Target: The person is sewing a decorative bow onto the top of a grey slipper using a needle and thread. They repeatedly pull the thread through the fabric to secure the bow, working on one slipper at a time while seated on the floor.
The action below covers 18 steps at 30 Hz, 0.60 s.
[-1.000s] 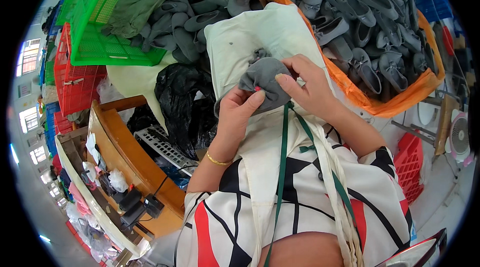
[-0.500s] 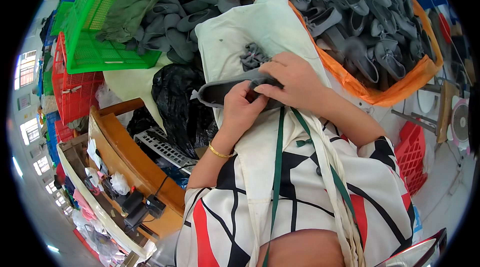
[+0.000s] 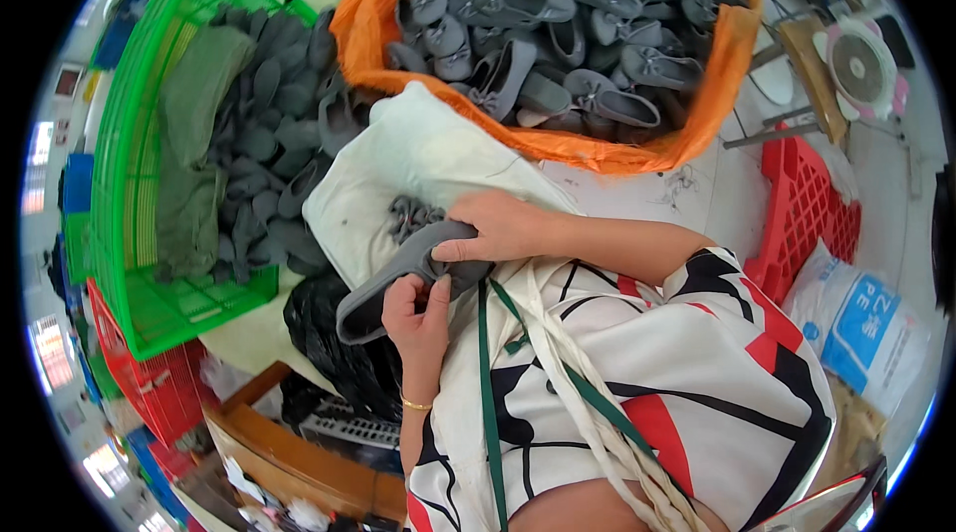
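A grey slip-on shoe (image 3: 370, 295) is held between both hands over my lap, its heel toward the lower left and its toe toward the right. My left hand (image 3: 418, 321) pinches the near rim of its opening with thumb and fingers. From the far side, my right hand (image 3: 488, 225) grips the toe part, thumb pressed on top near the opening. What lies under the fingers is hidden. Just beyond the shoe, a small heap of grey bows (image 3: 413, 216) rests on a white cloth-covered surface (image 3: 349, 179).
An orange-rimmed sack (image 3: 732, 54) full of grey shoes with bows stands ahead. To the left, a green crate (image 3: 124, 233) holds more grey shoes. A black plastic bag (image 3: 324, 328) and a wooden drawer (image 3: 289, 447) are near my left arm. At right are a red crate (image 3: 787, 204) and fan (image 3: 861, 67).
The view has swung to the right, so the sack and crate appear farther left. Both hands still hold the shoe, which now slants more, heel lower.
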Each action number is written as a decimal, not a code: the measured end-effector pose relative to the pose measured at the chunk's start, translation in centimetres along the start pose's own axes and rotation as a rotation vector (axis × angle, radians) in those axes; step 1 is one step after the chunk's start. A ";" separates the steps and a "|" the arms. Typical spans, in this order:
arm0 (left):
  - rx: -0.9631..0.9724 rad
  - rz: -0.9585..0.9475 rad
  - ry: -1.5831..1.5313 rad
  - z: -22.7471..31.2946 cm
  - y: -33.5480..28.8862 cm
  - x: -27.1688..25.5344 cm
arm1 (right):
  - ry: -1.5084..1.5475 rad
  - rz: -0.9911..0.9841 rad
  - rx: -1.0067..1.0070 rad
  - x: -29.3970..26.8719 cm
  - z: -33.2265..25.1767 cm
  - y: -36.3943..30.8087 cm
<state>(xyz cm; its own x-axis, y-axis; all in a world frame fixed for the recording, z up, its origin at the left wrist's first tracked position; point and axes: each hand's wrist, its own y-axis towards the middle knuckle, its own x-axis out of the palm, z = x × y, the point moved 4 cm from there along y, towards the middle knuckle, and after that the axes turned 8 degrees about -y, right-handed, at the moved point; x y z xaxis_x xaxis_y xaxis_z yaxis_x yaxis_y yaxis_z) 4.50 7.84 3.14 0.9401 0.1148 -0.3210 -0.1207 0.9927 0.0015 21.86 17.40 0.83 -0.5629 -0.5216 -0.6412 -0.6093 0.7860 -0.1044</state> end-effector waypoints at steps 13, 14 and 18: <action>0.161 -0.037 0.020 2.0 3.4 3.0 | 1.327 1.007 0.287 -15.0 15.7 -7.8; 0.126 -0.040 -0.002 1.8 3.3 3.0 | 1.357 1.141 0.330 -16.8 17.3 -8.5; 0.124 -0.060 -0.011 0.5 3.1 3.1 | 1.102 1.217 0.655 -15.6 26.8 -10.7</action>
<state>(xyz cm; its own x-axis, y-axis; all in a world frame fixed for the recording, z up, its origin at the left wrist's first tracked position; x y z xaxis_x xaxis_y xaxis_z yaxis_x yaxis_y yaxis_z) 7.15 11.33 2.60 0.9479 0.0547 -0.3138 -0.0244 0.9947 0.0997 52.14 26.04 -8.37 -0.7330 0.6626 0.1540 0.5503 0.7106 -0.4385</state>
